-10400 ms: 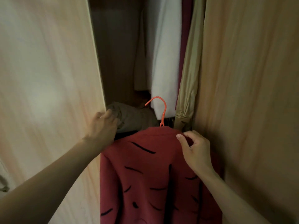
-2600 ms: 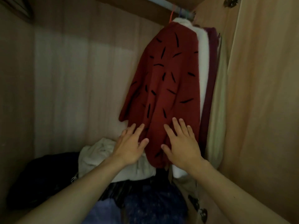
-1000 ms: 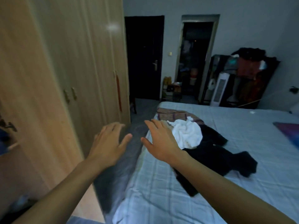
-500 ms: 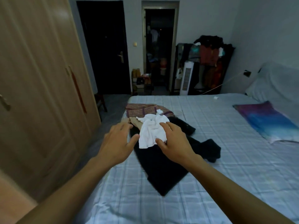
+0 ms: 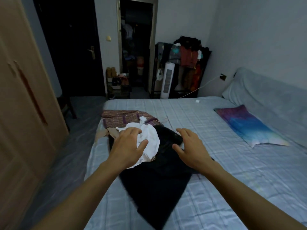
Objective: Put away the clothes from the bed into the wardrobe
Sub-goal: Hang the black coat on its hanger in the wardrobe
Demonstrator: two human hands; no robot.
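A pile of clothes lies on the bed (image 5: pixel 216 163) near its left edge. A white garment (image 5: pixel 149 138) sits on top of a large black garment (image 5: pixel 157 183). Behind them lie a purple patterned cloth (image 5: pixel 121 118) and a beige piece (image 5: pixel 106 132). My left hand (image 5: pixel 127 146) hovers over the white garment with fingers spread, holding nothing. My right hand (image 5: pixel 191 146) is spread above the black garment, also empty. The wardrobe (image 5: pixel 21 105) stands at the left with its doors closed in this view.
A blue and purple pillow (image 5: pixel 247 125) lies at the right of the bed. A rack heaped with clothes (image 5: pixel 187 63) and a white tower fan (image 5: pixel 168 80) stand by the far wall. A dark chair (image 5: pixel 66 105) stands beside the wardrobe. A strip of floor (image 5: pixel 69 155) runs between bed and wardrobe.
I turned from the wardrobe, where the red garment now hangs, to the bed. Over the last half second my hands spread apart above the pile, the left coming over the white garment.
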